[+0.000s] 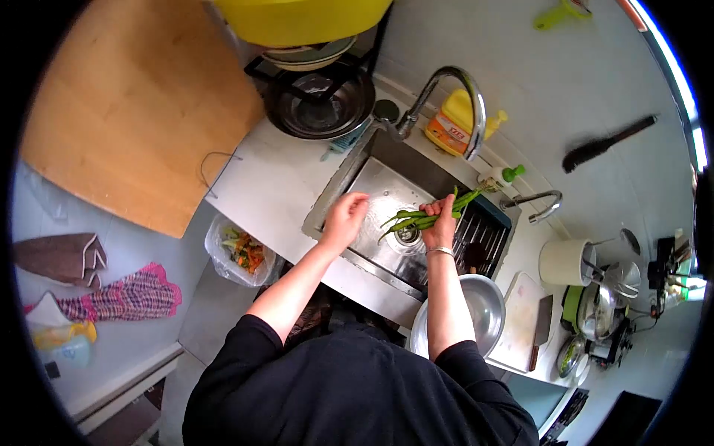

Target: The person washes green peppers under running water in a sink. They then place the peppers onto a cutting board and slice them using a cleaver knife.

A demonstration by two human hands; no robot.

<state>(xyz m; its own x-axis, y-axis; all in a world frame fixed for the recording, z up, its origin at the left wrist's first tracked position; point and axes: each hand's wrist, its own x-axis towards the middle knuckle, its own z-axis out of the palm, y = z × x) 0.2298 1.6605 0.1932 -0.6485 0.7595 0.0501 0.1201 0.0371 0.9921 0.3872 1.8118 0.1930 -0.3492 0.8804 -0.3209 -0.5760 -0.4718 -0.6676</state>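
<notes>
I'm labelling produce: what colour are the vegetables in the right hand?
The vegetables are green, clearest in the head view.

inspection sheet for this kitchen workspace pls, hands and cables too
surface: pale counter with inset metal sink, its basin looking wet
job's things: long green vegetables over the sink; metal bowl by the near edge
clutter: knife on cutting board; scrap-filled bag below counter edge
hands: right hand grips the vegetables; left hand over the sink, seemingly empty
cables: dark cable at far right, ends unclear
surroundings: arched faucet, yellow bottle, wall-hung brush
</notes>
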